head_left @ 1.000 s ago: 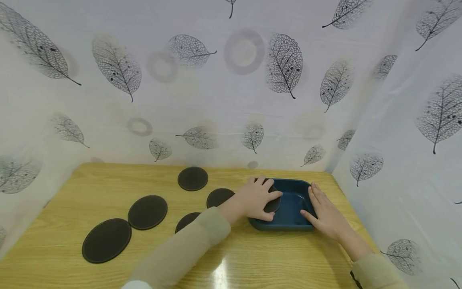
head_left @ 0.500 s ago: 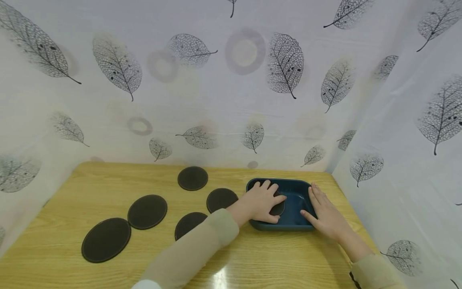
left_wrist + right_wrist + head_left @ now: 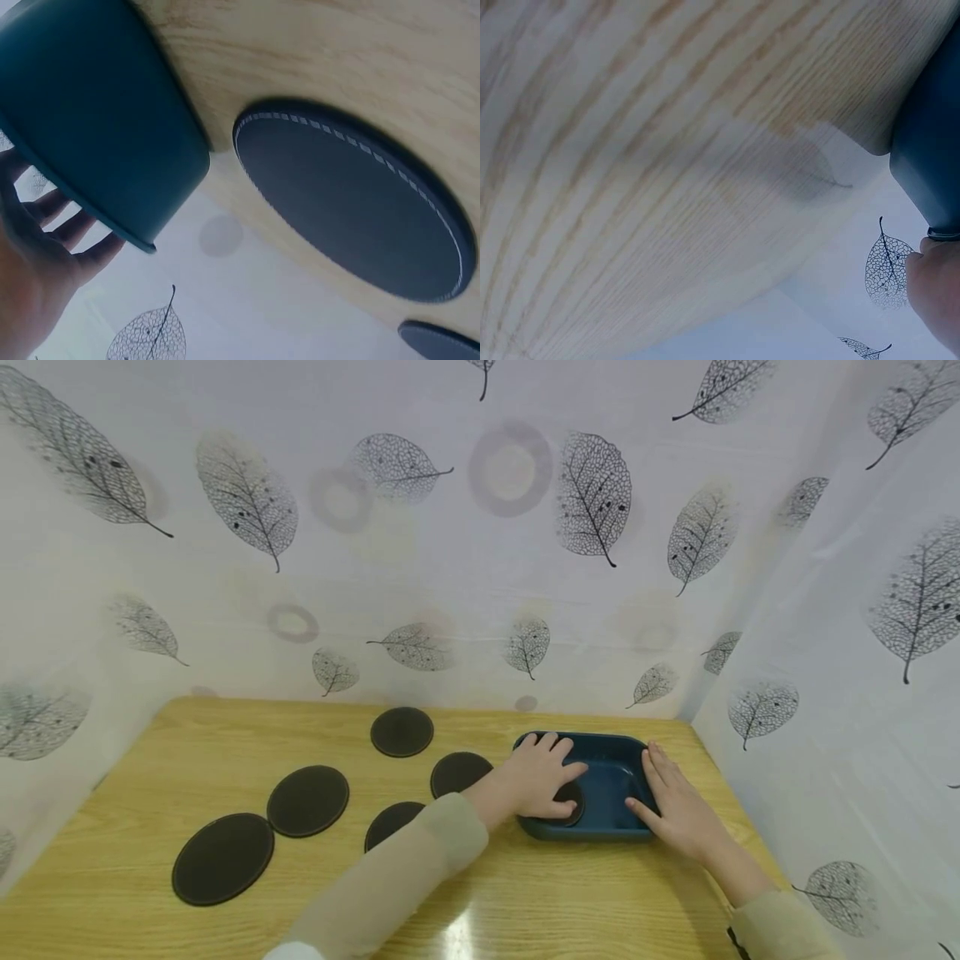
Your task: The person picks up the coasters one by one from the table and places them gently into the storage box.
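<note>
A dark blue rectangular basin [image 3: 611, 787] stands at the right of the table. Over its left end is my left hand [image 3: 531, 777], fingers spread and reaching inside the rim. Part of a round black coaster [image 3: 572, 803] shows beneath the thumb, lying inside the basin; the rest is hidden by the hand. In the left wrist view, the fingers of the left hand [image 3: 56, 232] pass behind the basin's rim [image 3: 90, 206]. My right hand [image 3: 678, 806] rests on the right rim, its fingers straight and its thumb over the inside.
Several black coasters lie flat on the wooden table [image 3: 225, 760]. One coaster [image 3: 461, 774] is just left of the basin, another [image 3: 393, 823] is partly behind the left sleeve. A curtain with leaf prints [image 3: 450, 568] borders the table's back and sides.
The left hand shifted slightly right, then back left. The coaster under it now shows lower, near the basin's front wall. The right hand has stayed on the rim.
</note>
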Tool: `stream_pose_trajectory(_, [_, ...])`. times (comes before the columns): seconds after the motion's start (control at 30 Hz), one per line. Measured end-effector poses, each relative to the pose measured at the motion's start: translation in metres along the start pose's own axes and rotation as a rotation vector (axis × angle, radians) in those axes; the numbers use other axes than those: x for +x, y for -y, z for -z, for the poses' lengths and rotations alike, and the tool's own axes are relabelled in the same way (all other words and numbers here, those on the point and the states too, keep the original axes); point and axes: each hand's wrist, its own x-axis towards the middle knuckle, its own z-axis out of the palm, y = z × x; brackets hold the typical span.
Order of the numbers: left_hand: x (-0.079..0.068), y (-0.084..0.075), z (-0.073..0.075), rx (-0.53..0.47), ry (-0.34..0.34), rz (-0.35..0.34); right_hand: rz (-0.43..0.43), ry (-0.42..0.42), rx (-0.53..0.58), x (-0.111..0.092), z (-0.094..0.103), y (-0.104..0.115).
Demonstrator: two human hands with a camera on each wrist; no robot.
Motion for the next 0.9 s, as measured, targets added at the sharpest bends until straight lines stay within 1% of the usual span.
stream_pose_trajectory(0.13, [-0.008,0.007,0.003,0.003,-0.016,-0.003,0.007,-0.005,0.002,0.0,0.0,0.0])
stream_pose_trajectory(0.27, [-0.02,0.016,0.005,-0.007,-0.026,-0.003,0.012,-0.009,0.005,-0.001,-0.001,-0.001])
stream_pose_trajectory(0.43, [-0.037,0.031,0.008,-0.059,-0.042,0.007,0.01,-0.009,0.014,-0.001,-0.001,-0.002])
stream_pose_trajectory(0.57, [-0.05,0.046,0.005,-0.127,-0.064,0.027,0.008,-0.011,0.021,-0.002,-0.001,-0.002])
stream_pose_trajectory(0.7, [-0.063,0.062,0.003,-0.181,-0.102,0.051,0.008,-0.012,0.017,-0.003,-0.002,-0.002])
stream_pose_trajectory(0.8, [-0.073,0.074,-0.001,-0.19,-0.12,0.078,0.009,-0.013,0.013,-0.003,-0.002,-0.002])
stream_pose_trajectory(0.9, [-0.081,0.086,-0.006,-0.189,-0.118,0.114,0.006,-0.009,0.018,-0.003,-0.002,-0.002])
